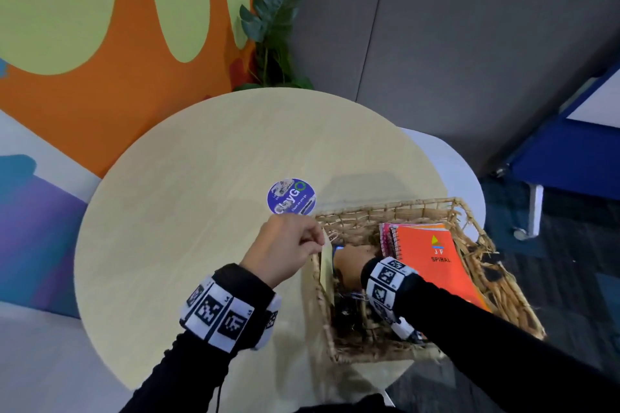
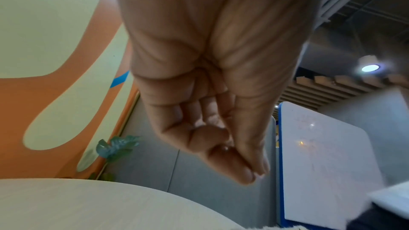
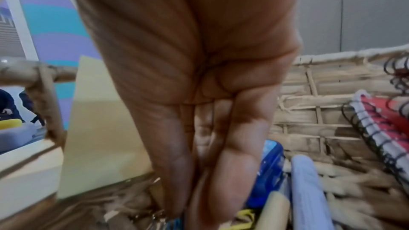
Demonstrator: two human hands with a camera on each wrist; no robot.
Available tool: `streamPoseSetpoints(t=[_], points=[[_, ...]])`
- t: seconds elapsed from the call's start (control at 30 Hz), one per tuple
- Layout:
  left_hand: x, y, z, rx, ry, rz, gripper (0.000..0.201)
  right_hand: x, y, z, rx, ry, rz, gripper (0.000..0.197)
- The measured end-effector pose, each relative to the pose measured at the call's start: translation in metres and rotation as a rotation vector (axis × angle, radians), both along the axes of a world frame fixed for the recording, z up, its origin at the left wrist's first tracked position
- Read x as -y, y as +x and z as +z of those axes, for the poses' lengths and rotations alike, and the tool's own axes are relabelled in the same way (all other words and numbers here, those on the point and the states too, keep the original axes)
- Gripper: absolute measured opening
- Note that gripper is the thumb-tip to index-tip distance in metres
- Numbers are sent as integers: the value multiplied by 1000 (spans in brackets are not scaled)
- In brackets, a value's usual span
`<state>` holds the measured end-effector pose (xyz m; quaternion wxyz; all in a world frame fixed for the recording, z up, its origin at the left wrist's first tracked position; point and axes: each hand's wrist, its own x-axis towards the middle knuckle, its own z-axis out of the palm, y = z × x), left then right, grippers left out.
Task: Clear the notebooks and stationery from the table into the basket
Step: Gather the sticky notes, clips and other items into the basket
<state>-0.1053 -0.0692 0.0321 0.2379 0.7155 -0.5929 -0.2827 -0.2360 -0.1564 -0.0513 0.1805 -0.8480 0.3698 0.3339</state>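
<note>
A wicker basket (image 1: 396,208) stands on the right part of the round table (image 1: 201,178). An orange spiral notebook (image 1: 436,261) lies in it on top of a pink one (image 1: 385,235). My left hand (image 1: 312,241) hovers at the basket's left rim and pinches the top of a pale yellow sheet (image 1: 326,268), which stands upright against the inside wall. In the left wrist view the thumb and fingertips (image 2: 254,174) press together. My right hand (image 1: 349,265) is down inside the basket. Its straight fingers (image 3: 232,172) point at the floor among a blue case (image 3: 270,163), a light blue tube (image 3: 309,190) and metal clips.
A round blue sticker (image 1: 291,197) sits flat on the table just beyond my left hand. A potted plant (image 1: 271,30) stands behind the table by the orange wall. To the right is a blue-framed whiteboard on wheels (image 1: 570,151).
</note>
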Motion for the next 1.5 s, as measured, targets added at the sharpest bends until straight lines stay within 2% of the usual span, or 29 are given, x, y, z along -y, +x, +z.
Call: streamPoseSetpoints(t=[0.07,0.2,0.33,0.43,0.6,0.67,0.7,0.73,0.83,0.93,1.0,1.07,1.17,1.27,1.33,1.37,1.43,1.5], points=[[7,-12,0,60,66,-63,11,3,-3,-5,30,7,11,32],[24,-40,-6,217,211,-214,21,23,-26,13,191,-34,-132,8],[57,-71,-25,356,379,-371,16,44,-67,36,420,-63,-316,17],[78,-94,-42,545,527,-445,25,40,-93,49,559,-98,-386,14],[101,-102,-96,711,695,-592,27,30,-124,48,598,-49,-443,8],[113,-98,-142,746,748,-605,24,29,-131,45,605,-31,-459,16],[113,-101,-140,742,760,-600,24,28,-133,44,604,-25,-456,21],[108,-106,-119,718,732,-591,27,27,-135,42,603,-19,-452,21],[100,-103,-59,483,541,-460,31,23,-137,37,616,-2,-446,9],[95,-61,-16,144,284,-163,19,20,-136,34,652,4,-434,10],[86,-23,-9,63,124,58,17,18,-132,37,698,24,-442,13],[74,15,-22,115,62,254,20,15,-124,46,769,49,-477,20],[57,56,-60,189,199,370,18,12,-104,64,905,96,-536,21],[43,67,-105,187,375,326,16,10,-70,82,1053,167,-609,12],[38,63,-123,154,427,298,5,7,-40,89,1086,186,-623,12],[37,62,-132,138,425,291,8,6,-24,91,1088,190,-617,12],[37,61,-145,114,381,295,32,2,7,89,1058,188,-599,14],[38,61,-151,112,367,301,38,-2,36,81,999,194,-586,21]])
